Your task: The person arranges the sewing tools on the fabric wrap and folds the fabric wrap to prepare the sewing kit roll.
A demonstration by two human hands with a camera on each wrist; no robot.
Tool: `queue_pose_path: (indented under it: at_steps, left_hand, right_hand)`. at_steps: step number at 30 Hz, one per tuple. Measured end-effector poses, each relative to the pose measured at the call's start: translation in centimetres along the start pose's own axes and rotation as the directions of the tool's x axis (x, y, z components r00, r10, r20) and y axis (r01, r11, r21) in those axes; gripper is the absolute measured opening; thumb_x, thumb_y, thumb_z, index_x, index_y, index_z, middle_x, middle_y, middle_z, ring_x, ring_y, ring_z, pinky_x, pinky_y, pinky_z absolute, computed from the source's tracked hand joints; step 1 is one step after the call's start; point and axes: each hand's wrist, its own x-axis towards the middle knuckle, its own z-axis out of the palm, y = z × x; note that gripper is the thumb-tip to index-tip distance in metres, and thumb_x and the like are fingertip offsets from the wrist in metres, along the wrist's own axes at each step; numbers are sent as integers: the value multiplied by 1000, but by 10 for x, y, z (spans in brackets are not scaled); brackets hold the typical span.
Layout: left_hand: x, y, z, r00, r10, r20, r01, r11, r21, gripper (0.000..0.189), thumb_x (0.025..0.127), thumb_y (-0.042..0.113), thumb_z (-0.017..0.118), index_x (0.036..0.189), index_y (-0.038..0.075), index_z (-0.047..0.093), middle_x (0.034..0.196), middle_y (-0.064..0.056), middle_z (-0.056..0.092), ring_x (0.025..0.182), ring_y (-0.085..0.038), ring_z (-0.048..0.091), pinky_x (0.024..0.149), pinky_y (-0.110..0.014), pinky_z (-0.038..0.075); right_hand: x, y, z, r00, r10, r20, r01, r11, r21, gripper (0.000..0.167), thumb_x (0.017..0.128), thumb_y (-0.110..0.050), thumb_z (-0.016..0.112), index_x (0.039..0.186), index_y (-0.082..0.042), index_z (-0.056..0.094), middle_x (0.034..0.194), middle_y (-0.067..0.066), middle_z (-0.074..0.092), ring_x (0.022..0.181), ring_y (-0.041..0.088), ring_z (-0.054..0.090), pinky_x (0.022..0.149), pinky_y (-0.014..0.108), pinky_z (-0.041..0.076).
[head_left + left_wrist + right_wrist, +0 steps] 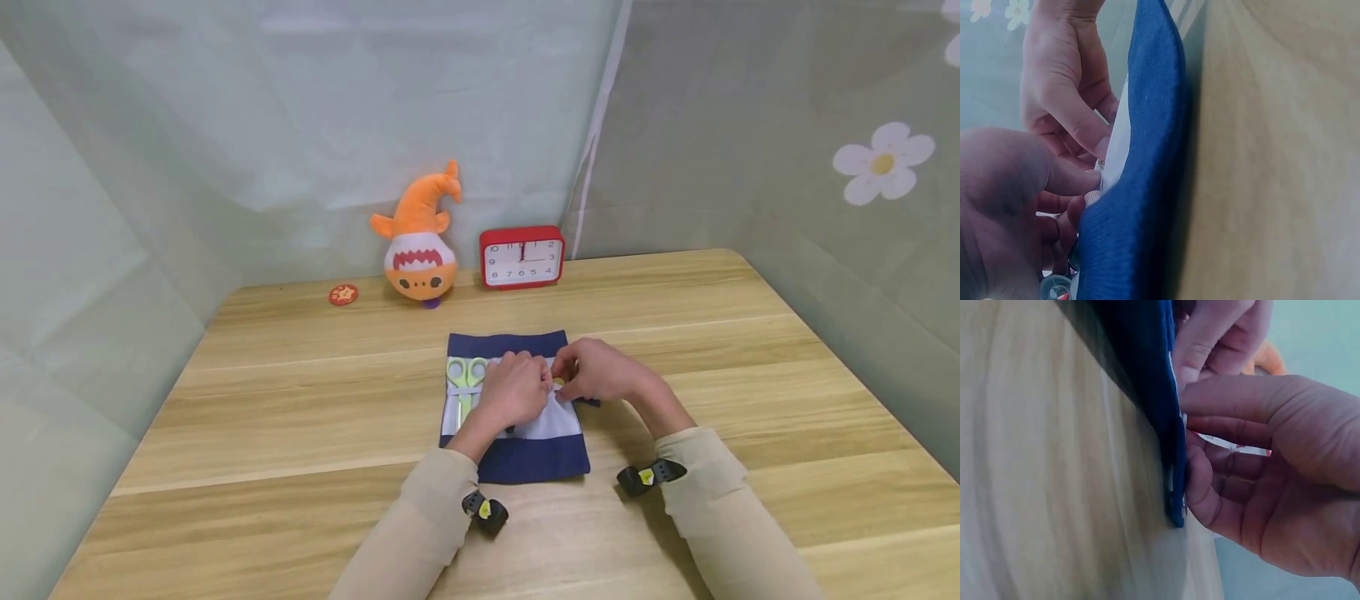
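A fabric sewing kit [534, 460], navy outside with a pale lining, lies unfolded on the table. Light-green scissors [466, 385] sit under a strap at its left. My left hand [517, 390] is over the kit's middle, fingers curled, its thumb and fingertips pinching at the white lining [1121, 134]. From the right, my right hand [603, 371] meets it, thumb and forefinger about a small yellowish thing [557, 382] whose kind I cannot tell. The two hands' fingertips are close together in both wrist views. Beneath the left hand, a small clear round container [1055, 286] shows partly.
Behind the kit stand an orange shark plush [422, 237] and a red clock [522, 258]. A round red badge [343, 294] lies toward the back left of the wooden table [300, 417]. Pale curtains [337, 125] hang around the table. A navy strap end [590, 402] juts from the kit's right side.
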Motion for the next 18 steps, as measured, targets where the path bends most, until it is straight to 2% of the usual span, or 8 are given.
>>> queue_pose_path:
  at_steps: [4,8,11,14,18]
  left_hand:
    - [0,-2,0,1000,5,4,-5,1000,-20,15,105,25,63,91,20,65,93,2,60,98,-23,54,88,-42,43]
    - [1,-4,-2,1000,15,27,-14,998,-55,13,98,31,72,95,19,67,97,1,62,105,-25,55,91,-44,43]
    - [1,-4,-4,999,19,51,-16,998,-66,22,92,35,80,98,20,66,99,1,62,107,-26,54,92,-44,43]
    - [1,-4,-5,998,13,66,-8,998,-67,27,91,36,83,98,20,62,98,1,60,106,-26,52,90,-42,41]
    - [1,-3,-4,998,-6,70,11,998,-64,28,91,34,83,97,20,59,98,1,58,106,-25,51,89,-41,40]
  right_hand:
    - [1,-3,1,1000,-19,-12,19,999,-44,15,83,-5,83,95,-9,75,85,2,67,79,18,58,74,31,48]
    - [2,-2,2,999,-36,-21,35,997,-74,14,83,-5,82,94,-9,75,82,1,65,77,16,57,72,31,46]
    - [2,-1,3,999,-39,-26,37,996,-80,14,83,-5,82,94,-9,75,81,2,65,77,17,57,72,31,46]
    - [1,1,4,998,-48,-32,46,998,-52,18,82,-4,82,97,-8,74,85,3,66,79,17,58,74,32,48]
    - [0,5,5,996,-84,-32,85,995,43,32,80,1,82,108,-5,67,90,6,66,83,18,60,76,33,49]
